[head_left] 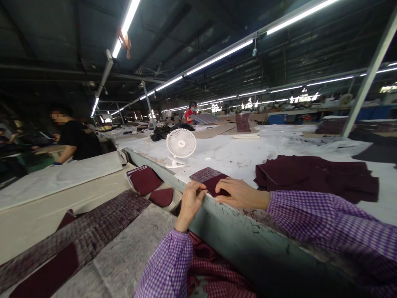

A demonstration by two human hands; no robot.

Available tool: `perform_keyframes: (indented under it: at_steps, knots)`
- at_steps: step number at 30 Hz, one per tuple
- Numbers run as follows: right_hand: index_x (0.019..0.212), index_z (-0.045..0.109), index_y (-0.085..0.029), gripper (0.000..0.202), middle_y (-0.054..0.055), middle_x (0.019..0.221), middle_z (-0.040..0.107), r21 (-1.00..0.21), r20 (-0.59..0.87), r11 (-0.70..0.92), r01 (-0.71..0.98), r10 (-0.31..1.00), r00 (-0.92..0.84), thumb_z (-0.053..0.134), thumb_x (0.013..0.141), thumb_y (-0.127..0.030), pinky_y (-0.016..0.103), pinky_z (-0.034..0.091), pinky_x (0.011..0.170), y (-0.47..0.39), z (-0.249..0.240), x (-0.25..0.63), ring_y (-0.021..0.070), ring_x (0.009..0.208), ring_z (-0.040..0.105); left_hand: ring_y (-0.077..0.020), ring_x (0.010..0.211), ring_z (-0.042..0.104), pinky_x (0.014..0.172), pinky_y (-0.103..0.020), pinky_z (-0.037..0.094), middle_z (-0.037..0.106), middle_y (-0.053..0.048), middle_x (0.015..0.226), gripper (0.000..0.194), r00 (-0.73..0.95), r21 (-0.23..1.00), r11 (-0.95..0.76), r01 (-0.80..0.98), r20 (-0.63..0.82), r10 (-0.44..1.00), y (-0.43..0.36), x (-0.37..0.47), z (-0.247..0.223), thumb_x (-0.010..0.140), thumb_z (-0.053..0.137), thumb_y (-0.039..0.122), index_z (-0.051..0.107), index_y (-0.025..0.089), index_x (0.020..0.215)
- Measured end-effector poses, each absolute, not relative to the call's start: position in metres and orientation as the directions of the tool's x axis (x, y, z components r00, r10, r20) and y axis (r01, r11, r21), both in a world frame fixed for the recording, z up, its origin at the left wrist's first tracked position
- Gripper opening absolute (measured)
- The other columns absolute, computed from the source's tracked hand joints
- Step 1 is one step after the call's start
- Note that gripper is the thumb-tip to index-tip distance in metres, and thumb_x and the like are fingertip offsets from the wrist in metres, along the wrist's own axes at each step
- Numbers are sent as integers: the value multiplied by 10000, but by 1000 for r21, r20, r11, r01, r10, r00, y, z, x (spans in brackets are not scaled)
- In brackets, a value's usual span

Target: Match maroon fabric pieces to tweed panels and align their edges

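Observation:
A small maroon fabric piece point(214, 182), with a speckled far part, lies at the edge of the white-covered table point(229, 154). My left hand point(190, 203) is at its near left corner, thumb and forefinger pinched together on that corner. My right hand point(237, 193) rests over its right side with curled fingers pressing on the fabric. Both purple checked sleeves reach in from below and from the right. To the right lies a heap of maroon fabric pieces point(316, 176).
A white fan point(181, 143) stands just beyond the fabric. Left, a lower surface holds speckled strips point(105, 223) and a maroon stack point(144, 180). A person in black point(79, 140) stands at left; another in red point(189, 115) is farther back. A post point(369, 78) rises at right.

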State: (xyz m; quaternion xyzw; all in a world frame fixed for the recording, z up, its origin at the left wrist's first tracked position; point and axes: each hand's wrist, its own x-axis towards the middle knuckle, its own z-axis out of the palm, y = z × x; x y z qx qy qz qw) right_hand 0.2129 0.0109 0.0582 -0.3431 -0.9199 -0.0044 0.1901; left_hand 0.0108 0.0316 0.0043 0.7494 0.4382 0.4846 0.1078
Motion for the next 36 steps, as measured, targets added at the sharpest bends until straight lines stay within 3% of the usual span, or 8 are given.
perform_keyframes:
  at_steps: [3,6,11,20,23,28,33,36]
  knots:
    - [851,597,-176,200,34,886,618,-101,373,787,609,597,-710,597,823,-374,300,372,732,6,58,208,178,825,522,-192,869,559,826,-342,432,631,-33,837,71,138,593,-594,543,635,760,31,12,4,767,598,158,646,193,806]
    - [744,561,-169,157,14,755,603,-292,384,703,648,707,-594,503,863,-254,273,364,668,9,57,205,143,714,515,-199,877,567,827,-343,430,637,-40,852,77,123,633,-589,502,622,773,30,11,4,769,594,177,648,194,820]
    - [732,539,-168,177,1,652,549,-554,310,472,686,882,-356,477,847,-287,251,321,555,22,57,210,132,612,479,-192,864,575,815,-321,429,622,-39,872,89,82,686,-594,421,623,778,30,6,3,783,576,196,630,199,854]
    - [756,546,-161,178,13,693,562,-609,286,438,661,899,-332,478,838,-304,256,351,593,31,54,214,139,653,489,-244,961,487,919,-406,347,619,-79,945,135,34,395,-613,684,823,568,9,28,12,846,546,263,673,228,879]
    - [747,540,-162,180,14,680,559,-603,286,430,672,903,-320,476,838,-304,250,348,579,30,55,213,136,640,484,-228,959,518,933,-393,365,612,-75,951,136,-143,521,-609,599,817,558,9,22,17,840,556,283,650,214,911]
    - [757,531,-167,168,13,691,567,-574,323,449,685,893,-315,463,848,-292,255,345,598,25,57,210,135,647,487,-168,849,579,778,-293,480,588,-41,909,122,-251,786,-566,250,617,746,27,3,7,759,599,237,615,183,867]
    - [773,489,-184,186,-10,664,536,-553,453,527,645,840,-299,427,883,-320,256,324,597,17,70,206,128,625,467,-146,835,579,774,-277,487,591,-36,887,191,-282,858,-514,6,495,822,38,13,0,682,650,232,615,165,857]
    - [777,476,-188,179,-17,658,522,-542,479,565,622,816,-324,424,890,-315,254,317,591,15,75,203,123,610,450,-118,719,566,720,-258,477,583,-9,802,216,-328,865,-501,18,478,815,42,15,6,681,660,265,607,164,865]
